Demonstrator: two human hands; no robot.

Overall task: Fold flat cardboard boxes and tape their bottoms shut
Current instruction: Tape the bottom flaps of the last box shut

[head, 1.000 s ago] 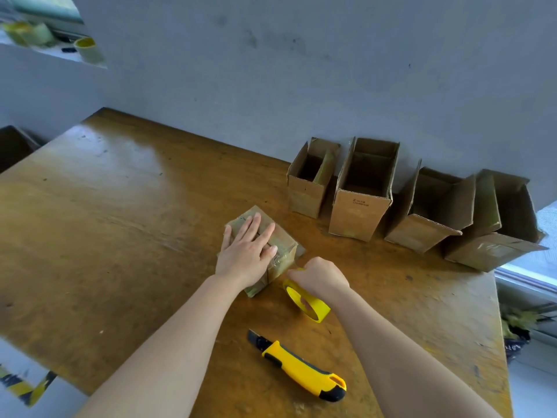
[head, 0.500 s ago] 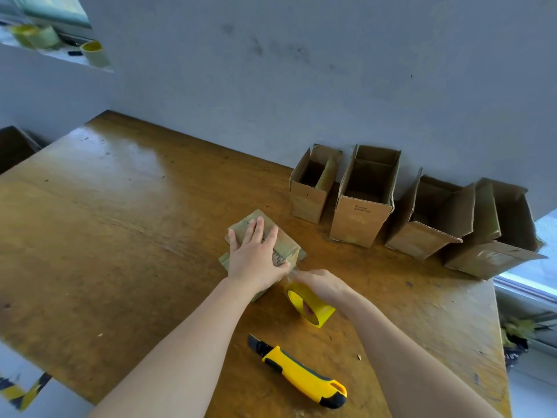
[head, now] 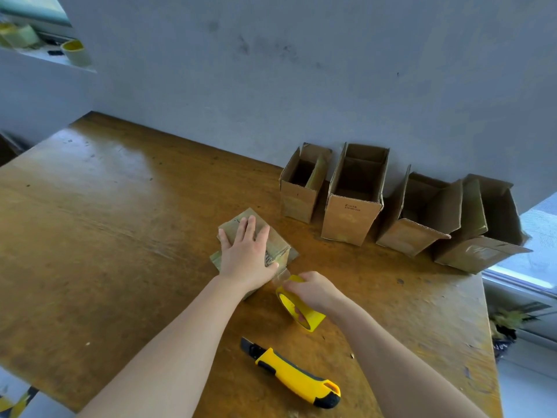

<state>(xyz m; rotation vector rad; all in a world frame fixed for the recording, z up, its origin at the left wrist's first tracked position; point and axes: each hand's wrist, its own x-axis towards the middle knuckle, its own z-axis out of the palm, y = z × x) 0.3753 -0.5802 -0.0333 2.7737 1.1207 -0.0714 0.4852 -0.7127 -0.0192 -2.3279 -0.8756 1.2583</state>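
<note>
While four open boxes (head: 352,218) line the wall (head: 301,70), a knife (head: 294,377) lies apart.

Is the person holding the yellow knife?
No, the knife lies alone on the table; the left hand presses flat on the box and the right hand grips the tape roll.

One wide head-worn view looks forward and down, close over the table (head: 105,221), to the wall (head: 301,86), corners seemingly warped.

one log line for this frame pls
step: taping box bottom | left hand: flat on small brown cardboard box | right hand: grips yellow tape roll | yellow utility knife: lies on wooden table
</note>
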